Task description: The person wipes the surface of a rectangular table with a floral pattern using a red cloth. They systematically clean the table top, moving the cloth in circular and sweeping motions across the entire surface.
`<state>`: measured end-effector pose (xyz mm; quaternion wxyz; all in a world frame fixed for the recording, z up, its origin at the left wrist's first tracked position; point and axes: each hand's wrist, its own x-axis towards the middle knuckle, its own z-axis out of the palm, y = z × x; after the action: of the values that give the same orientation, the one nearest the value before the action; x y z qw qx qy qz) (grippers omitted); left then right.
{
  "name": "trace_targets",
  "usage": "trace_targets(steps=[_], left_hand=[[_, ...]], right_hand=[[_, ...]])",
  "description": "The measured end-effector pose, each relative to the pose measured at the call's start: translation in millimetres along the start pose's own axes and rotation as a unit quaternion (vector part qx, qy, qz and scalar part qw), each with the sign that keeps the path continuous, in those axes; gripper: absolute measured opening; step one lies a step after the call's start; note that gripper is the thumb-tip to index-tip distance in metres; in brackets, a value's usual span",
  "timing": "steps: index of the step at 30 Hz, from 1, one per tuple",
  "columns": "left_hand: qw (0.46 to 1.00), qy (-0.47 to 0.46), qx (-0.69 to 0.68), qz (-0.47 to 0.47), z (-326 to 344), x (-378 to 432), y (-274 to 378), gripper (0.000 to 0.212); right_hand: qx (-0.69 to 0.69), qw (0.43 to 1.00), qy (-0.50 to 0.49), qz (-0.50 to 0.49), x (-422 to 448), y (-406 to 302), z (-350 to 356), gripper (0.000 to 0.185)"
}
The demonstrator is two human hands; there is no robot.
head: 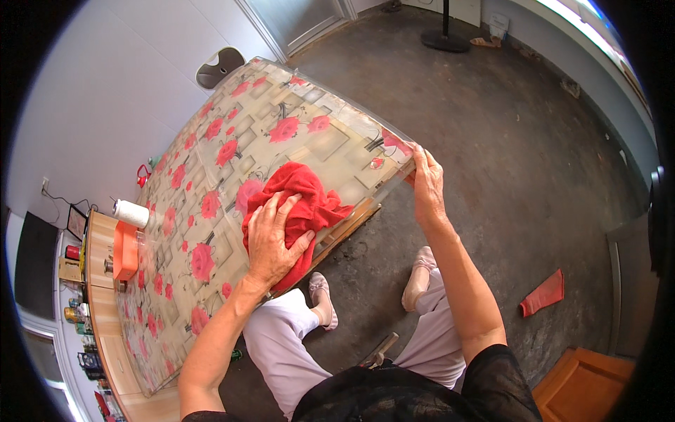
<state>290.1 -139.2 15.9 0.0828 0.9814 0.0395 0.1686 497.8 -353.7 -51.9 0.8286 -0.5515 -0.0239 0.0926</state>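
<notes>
A red cloth [300, 179] lies bunched on the rose-patterned plastic tablecloth [205, 211]. My left hand [273, 240] presses down on it, fingers spread over the folds. At the table's near right corner, my right hand [428, 182] grips the edge of the tabletop and its covering, with the thumb on the edge and fingers partly hidden. Under the covering's near side, a wooden edge [348, 224] of the table shows.
A wooden cabinet [103, 311] borders the table on the left, with an orange plastic box [125, 250] and white thread cone [131, 213]. A stool [220, 67] stands beyond the table. On the concrete floor [506, 174] lie a red cloth piece [543, 293] and wooden-handled tool [387, 343].
</notes>
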Motion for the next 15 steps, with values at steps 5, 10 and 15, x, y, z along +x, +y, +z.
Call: trace_targets(steps=[5, 10, 15], left_hand=[[1.000, 0.005, -0.016, 0.008, 11.0, 25.4, -1.5, 0.069], [1.000, 0.007, -0.022, 0.015, 20.8, 65.1, -18.8, 0.066], [0.999, 0.015, -0.032, 0.007, 31.2, 99.1, -34.8, 0.063]], right_hand=[[-0.053, 0.997, 0.041, -0.029, 5.6, 15.8, 4.4, 0.052], [-0.071, 0.995, 0.041, -0.051, 4.4, 16.8, 8.3, 0.054], [-0.041, 0.994, 0.058, -0.089, 5.2, 22.3, 12.8, 0.053]])
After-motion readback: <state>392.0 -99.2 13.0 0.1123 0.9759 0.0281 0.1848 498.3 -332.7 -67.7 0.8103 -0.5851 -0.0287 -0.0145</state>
